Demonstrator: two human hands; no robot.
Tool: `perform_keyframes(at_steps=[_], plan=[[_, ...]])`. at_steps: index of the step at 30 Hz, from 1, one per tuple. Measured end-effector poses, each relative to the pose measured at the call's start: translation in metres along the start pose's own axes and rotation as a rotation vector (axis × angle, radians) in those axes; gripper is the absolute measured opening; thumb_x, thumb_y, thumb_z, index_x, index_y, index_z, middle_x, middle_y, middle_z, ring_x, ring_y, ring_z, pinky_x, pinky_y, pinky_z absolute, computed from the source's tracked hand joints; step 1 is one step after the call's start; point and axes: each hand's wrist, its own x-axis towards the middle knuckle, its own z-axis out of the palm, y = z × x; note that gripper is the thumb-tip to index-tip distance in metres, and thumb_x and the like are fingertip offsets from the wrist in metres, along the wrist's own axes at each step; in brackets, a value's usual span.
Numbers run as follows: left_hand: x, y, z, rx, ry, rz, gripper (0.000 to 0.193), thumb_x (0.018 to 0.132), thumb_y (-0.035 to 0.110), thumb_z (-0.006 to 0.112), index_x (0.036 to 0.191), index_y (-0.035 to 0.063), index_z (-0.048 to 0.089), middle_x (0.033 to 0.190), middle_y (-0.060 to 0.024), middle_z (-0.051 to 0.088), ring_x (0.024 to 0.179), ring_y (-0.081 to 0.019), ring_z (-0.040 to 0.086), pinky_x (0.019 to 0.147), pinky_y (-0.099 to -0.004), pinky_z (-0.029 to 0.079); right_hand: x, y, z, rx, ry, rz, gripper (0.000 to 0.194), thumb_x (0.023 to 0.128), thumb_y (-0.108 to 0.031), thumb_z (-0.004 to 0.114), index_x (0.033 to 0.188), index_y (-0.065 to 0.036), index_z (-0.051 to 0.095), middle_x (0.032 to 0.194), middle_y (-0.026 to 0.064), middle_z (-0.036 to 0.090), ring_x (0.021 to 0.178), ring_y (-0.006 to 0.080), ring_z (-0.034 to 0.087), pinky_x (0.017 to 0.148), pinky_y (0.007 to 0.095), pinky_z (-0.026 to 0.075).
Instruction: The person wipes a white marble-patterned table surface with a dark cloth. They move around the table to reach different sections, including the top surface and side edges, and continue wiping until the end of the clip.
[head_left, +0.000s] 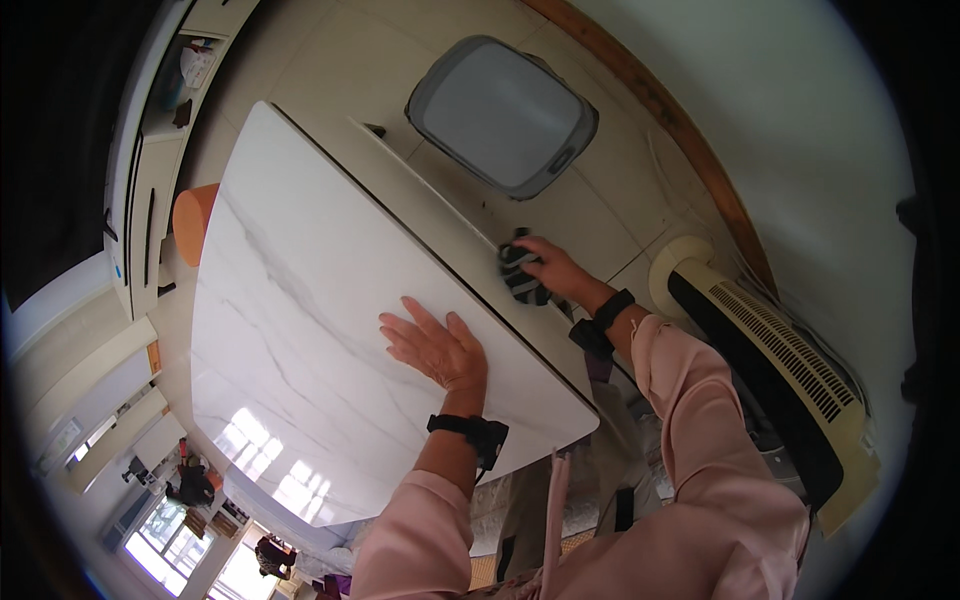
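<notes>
A white marble-patterned table (300, 262) with a dark edge line lies below me. My left hand (439, 349) rests palm down on its top with the fingers spread, holding nothing. Beyond the table's right edge, my right hand (551, 266) grips a dark cloth with light stripes (525, 274) against the table's pale side. Part of the cloth is hidden under the fingers. Each wrist wears a black strap with a small device.
A grey-lidded bin (502, 116) stands on the tiled floor past the table. At the right is a cream and black tower fan (765, 360). An orange round object (196, 225) and a white cabinet (161, 165) are at the left. Other people are in the far background.
</notes>
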Motion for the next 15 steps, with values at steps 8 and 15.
perform_keyframes(at_steps=[8, 15], plan=[[0.0, -0.002, 0.001, 0.003, -0.015, 0.048, 0.066, 0.09, 0.022, 0.049, 0.147, 0.0053, 0.019, 0.15, -0.0298, 0.006, 0.137, -0.0513, 0.007, 0.105, -0.0647, 0.008, 0.034, -0.079, 0.038, -0.105, -0.085, -0.655, 0.047, 0.074, 0.007, 0.06, 0.119, -0.007, 0.054, 0.136, 0.011, 0.044, 0.124, 0.0295, 0.043, 0.1, 0.0394, 0.038], [-0.001, -0.003, 0.002, 0.026, 0.011, 0.071, 0.063, 0.091, 0.022, 0.047, 0.146, 0.0041, 0.022, 0.15, -0.0304, 0.009, 0.136, -0.0515, 0.01, 0.105, -0.0636, 0.01, 0.074, 0.035, 0.026, -0.377, -0.127, -0.075, 0.041, 0.083, -0.013, 0.06, 0.122, -0.006, 0.051, 0.123, 0.0191, 0.054, 0.11, 0.0392, 0.052, 0.093, 0.0419, 0.043]])
